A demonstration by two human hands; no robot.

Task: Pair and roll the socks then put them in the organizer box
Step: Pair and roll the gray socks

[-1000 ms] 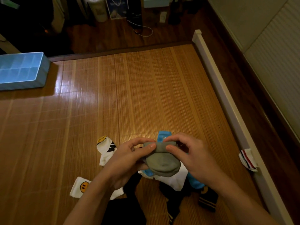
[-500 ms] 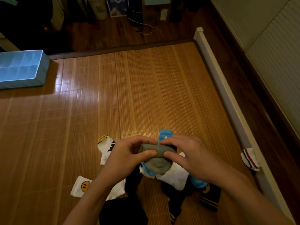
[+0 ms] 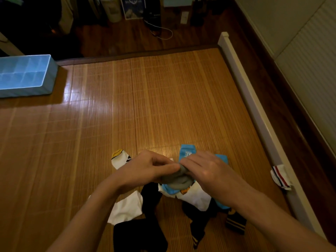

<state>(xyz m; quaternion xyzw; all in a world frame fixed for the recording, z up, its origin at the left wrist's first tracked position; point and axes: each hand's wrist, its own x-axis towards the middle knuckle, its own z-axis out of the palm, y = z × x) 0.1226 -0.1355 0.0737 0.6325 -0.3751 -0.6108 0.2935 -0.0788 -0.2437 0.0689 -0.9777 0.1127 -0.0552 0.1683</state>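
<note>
1. Now our left hand [image 3: 145,170] and right hand [image 3: 209,171] both pinch the grey roll [image 3: 176,180], held just above the loose socks [image 3: 194,197] on the mat [image 3: 163,106].
2. We judge it light, soft and springy; it may unroll if released.
3. We should grip across the whole roll, thumb over its open end; the box [image 3: 27,77] sits well apart, far left.

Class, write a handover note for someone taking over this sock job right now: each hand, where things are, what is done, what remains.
Left hand and right hand: both pinch the grey sock roll, held above the loose socks on the mat.
Organizer box: far left on the mat; no socks show in it.
Done: grey roll looks nearly finished.
Left: finish the roll, box it, then pair the loose socks, including the striped sock at the right rail.
</note>
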